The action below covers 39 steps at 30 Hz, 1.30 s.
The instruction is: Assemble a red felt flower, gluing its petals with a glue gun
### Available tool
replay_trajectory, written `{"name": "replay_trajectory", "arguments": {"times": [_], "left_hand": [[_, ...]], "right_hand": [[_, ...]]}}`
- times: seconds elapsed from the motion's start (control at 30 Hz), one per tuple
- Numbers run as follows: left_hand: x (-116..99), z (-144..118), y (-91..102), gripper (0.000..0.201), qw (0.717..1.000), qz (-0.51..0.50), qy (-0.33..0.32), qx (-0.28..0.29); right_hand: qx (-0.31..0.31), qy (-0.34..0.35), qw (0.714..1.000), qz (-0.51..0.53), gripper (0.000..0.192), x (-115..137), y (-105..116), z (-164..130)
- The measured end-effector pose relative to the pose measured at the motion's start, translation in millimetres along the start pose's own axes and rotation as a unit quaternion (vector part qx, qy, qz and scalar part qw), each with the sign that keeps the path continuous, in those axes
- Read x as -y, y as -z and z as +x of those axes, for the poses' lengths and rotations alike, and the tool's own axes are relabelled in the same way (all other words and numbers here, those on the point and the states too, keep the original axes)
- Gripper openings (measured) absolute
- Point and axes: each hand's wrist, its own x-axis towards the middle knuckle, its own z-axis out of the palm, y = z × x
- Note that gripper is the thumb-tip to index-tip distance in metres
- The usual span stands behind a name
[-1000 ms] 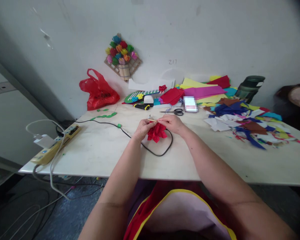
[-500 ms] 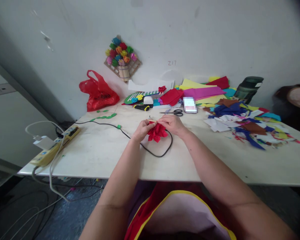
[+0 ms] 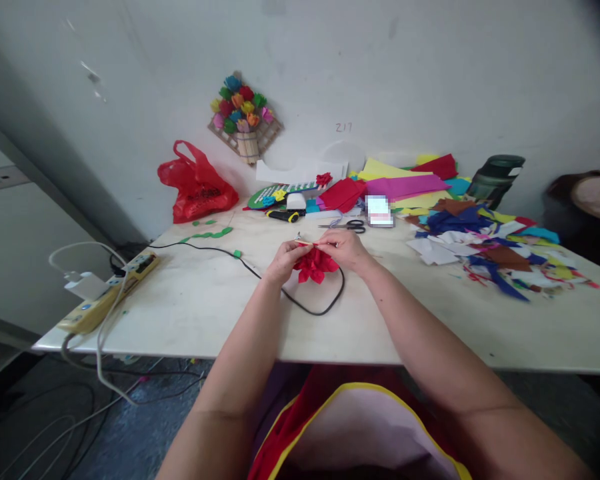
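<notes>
Between my two hands hangs a red flower (image 3: 312, 270) with pointed petals, of paper or thin fabric. My left hand (image 3: 283, 260) is closed, its thumb and fingers pinching the flower's upper left side by a thin pale stick. From the other side, my right hand (image 3: 347, 249) pinches the top of the flower with closed fingertips. The exact grip points are partly hidden by the fingers. Under the flower, a black cable (image 3: 320, 313) loops across the table (image 3: 205, 307). Dark-handled scissors (image 3: 353, 227) lie just beyond my right hand.
At the back left stands a red plastic bag (image 3: 203, 190). A yellow power strip (image 3: 107, 293) sits at the left edge. A phone (image 3: 380, 211), coloured sheets (image 3: 410, 187), a heap of scraps (image 3: 495, 247) and a dark bottle (image 3: 496, 179) lie toward the right. A box cutter (image 3: 283, 215) is behind.
The red flower has turned slightly, and its petals spread a little farther right under my right hand. Both hands keep their pinch in nearly the same place.
</notes>
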Motion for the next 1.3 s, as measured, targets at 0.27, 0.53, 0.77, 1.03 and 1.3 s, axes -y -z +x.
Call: {"name": "replay_trajectory", "arguments": {"times": [0.27, 0.53, 0.77, 1.03, 1.3], "left_hand": [[-3.8, -2.4, -6.3, 0.046, 1.0, 0.017, -0.001, -0.022], [-2.0, -1.4, -3.4, 0.043, 0.998, 0.049, -0.004, -0.035], [-3.4, -2.3, -2.9, 0.039, 0.997, 0.067, -0.009, -0.028], [-1.4, -1.0, 1.2, 0.036, 0.999, 0.048, -0.007, -0.021], [-1.3, 0.6, 4.2, 0.038, 0.999, 0.045, -0.008, -0.026]], "right_hand": [[-0.005, -0.014, 1.0, 0.002, 0.009, 1.9, -1.7, 0.3], [0.0, -0.053, 0.998, 0.014, 0.005, 2.0, -6.4, -1.1], [0.036, -0.023, 0.998, 0.043, 0.011, -4.8, -2.0, -1.2], [0.068, -0.038, 0.994, 0.079, 0.016, -3.5, 6.5, -0.1], [0.073, -0.066, 0.993, 0.067, 0.014, -2.5, 10.7, -0.8]]}}
